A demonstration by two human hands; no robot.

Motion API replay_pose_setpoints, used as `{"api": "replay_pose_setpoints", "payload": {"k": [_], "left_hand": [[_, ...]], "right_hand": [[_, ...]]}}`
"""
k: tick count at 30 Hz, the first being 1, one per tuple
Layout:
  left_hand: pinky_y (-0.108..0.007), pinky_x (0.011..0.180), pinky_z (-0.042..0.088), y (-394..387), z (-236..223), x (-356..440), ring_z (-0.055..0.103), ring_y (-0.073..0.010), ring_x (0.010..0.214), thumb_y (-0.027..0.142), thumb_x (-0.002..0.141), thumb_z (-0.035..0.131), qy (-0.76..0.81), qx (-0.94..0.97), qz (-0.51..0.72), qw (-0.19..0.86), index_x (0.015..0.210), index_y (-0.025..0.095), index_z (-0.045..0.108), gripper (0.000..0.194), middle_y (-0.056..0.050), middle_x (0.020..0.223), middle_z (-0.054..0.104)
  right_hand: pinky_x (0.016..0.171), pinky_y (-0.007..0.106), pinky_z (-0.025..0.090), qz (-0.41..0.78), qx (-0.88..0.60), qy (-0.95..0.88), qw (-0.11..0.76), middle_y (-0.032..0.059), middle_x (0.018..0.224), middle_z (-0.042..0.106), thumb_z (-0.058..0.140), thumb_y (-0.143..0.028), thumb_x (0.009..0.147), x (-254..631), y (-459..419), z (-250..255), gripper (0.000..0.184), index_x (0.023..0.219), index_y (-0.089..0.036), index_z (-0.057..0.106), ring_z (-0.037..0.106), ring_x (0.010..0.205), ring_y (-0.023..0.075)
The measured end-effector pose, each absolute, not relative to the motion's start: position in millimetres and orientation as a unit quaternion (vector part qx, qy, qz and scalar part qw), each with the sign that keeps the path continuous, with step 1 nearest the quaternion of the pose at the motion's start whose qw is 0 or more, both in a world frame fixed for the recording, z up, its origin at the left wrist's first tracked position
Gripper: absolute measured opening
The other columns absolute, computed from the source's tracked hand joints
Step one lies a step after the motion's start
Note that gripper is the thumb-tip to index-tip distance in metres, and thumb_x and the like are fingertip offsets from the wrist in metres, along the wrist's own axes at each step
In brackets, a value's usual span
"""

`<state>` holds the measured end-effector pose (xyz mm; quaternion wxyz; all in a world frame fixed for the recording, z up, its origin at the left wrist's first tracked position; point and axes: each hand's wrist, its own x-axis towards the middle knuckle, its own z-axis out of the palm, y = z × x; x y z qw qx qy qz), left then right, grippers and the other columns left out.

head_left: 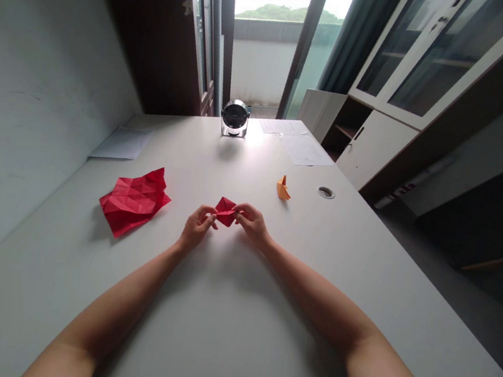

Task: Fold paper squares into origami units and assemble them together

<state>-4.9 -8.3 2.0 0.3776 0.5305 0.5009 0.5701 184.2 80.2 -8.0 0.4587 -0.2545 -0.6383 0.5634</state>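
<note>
A small folded red paper piece point(226, 211) hangs just above the white table point(224, 310), held from both sides. My left hand point(197, 226) pinches its left edge with fingers curled. My right hand point(252, 221) pinches its right edge, fingers pressed together. Both forearms reach out from the bottom of the view toward the table's middle.
A larger creased red paper sheet point(134, 199) lies to the left. A small orange folded paper figure point(283, 188) stands to the right, near a round cable hole point(325, 192). At the far end are a small desk fan point(235, 118) and white paper sheets point(302, 149); another sheet point(122, 143) lies at the far left.
</note>
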Motion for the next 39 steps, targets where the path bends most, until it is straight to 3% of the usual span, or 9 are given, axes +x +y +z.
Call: {"api": "replay_pose_setpoints", "payload": {"k": [3,10,17,24,31,39], "left_hand": [[-0.027,0.066,0.047,-8,1,-7,0.067,-0.0156,0.066,0.047,0.088,0.067,0.513,0.523,0.571,0.370,0.098,0.019,0.063,0.030,-0.002,0.083,0.066],[-0.028,0.064,0.049,-7,-2,-6,0.066,-0.0155,0.064,0.049,0.087,0.066,0.518,0.516,0.579,0.360,0.094,0.019,0.062,0.031,-0.003,0.086,0.068],[-0.029,0.062,0.050,-7,0,-4,0.067,-0.0156,0.062,0.044,0.084,0.071,0.508,0.497,0.595,0.376,0.102,0.019,0.062,0.031,-0.003,0.087,0.069],[-0.030,0.068,0.054,-7,-2,-7,0.067,-0.0155,0.066,0.041,0.089,0.065,0.515,0.528,0.571,0.360,0.116,0.018,0.065,0.035,-0.005,0.089,0.073],[-0.030,0.071,0.055,-10,-2,-8,0.070,-0.0167,0.067,0.040,0.092,0.061,0.575,0.568,0.513,0.290,0.118,0.022,0.070,0.033,-0.004,0.090,0.076],[-0.028,0.070,0.048,-15,6,-7,0.071,-0.0208,0.077,0.039,0.096,0.055,0.642,0.643,0.386,0.159,0.119,0.026,0.072,0.031,-0.004,0.088,0.078]], "right_hand": [[0.066,0.029,0.051,0.583,-0.246,-0.634,0.444,0.0029,0.080,0.067,0.073,-0.041,0.081,184,79,-8,0.027,0.091,-0.018,0.066,0.061,0.072,0.0157],[0.065,0.027,0.049,0.563,-0.259,-0.654,0.433,0.0021,0.075,0.065,0.070,-0.049,0.084,183,79,-14,0.033,0.090,-0.017,0.066,0.058,0.068,0.0145],[0.064,0.027,0.049,0.539,-0.271,-0.664,0.442,0.0016,0.076,0.065,0.068,-0.048,0.086,183,81,-17,0.031,0.091,-0.017,0.063,0.058,0.067,0.0143],[0.066,0.028,0.051,0.538,-0.261,-0.671,0.438,0.0007,0.076,0.068,0.064,-0.041,0.089,184,79,-12,0.033,0.114,-0.019,0.065,0.060,0.066,0.0145],[0.071,0.030,0.055,0.523,-0.270,-0.678,0.441,0.0035,0.082,0.071,0.063,-0.043,0.090,183,78,-14,0.032,0.111,-0.019,0.071,0.067,0.075,0.0180],[0.072,0.027,0.049,0.369,-0.296,-0.786,0.398,0.0035,0.094,0.076,0.054,-0.034,0.098,185,66,0,0.026,0.110,-0.023,0.075,0.066,0.074,0.0158]]}}
